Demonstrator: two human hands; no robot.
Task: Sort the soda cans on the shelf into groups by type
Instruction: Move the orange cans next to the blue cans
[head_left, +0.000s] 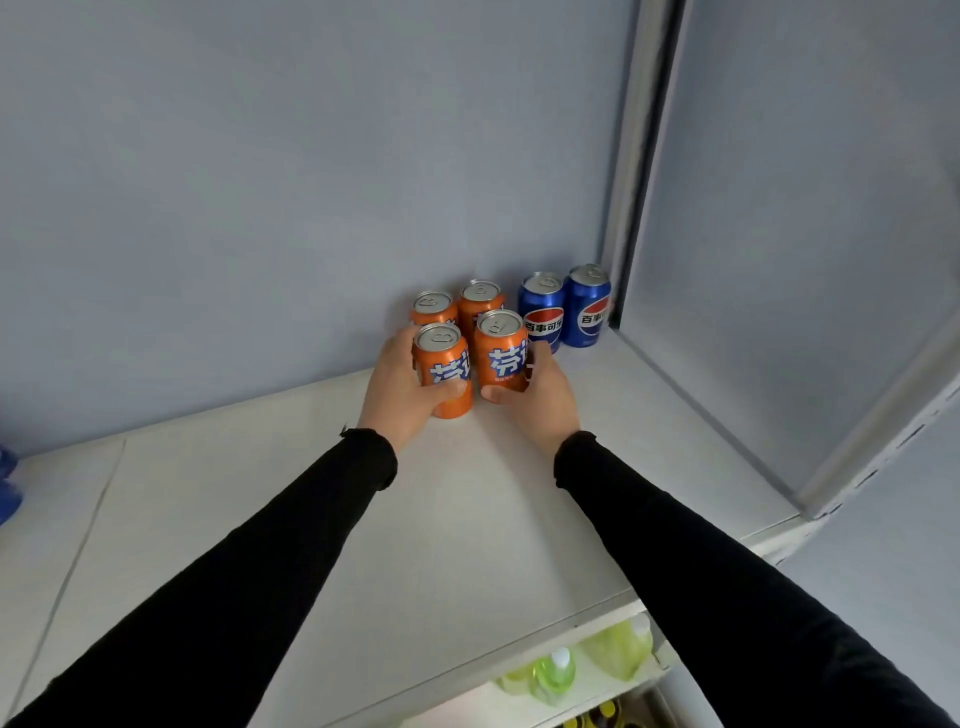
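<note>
Several orange soda cans stand together near the back wall of the white shelf (467, 509). My left hand (397, 389) grips the front left orange can (441, 366), thumb across its front. My right hand (545, 397) grips the front right orange can (500, 351). Two more orange cans (434, 307) (480, 299) stand right behind them. Two blue cola cans (541, 309) (587, 304) stand side by side to the right, in the back corner. All cans are upright.
A grey back wall and a grey side panel (779, 260) close the shelf at the right. Green bottles (556, 675) lie on a lower shelf at the front right. A blue object (8, 483) shows at the far left edge.
</note>
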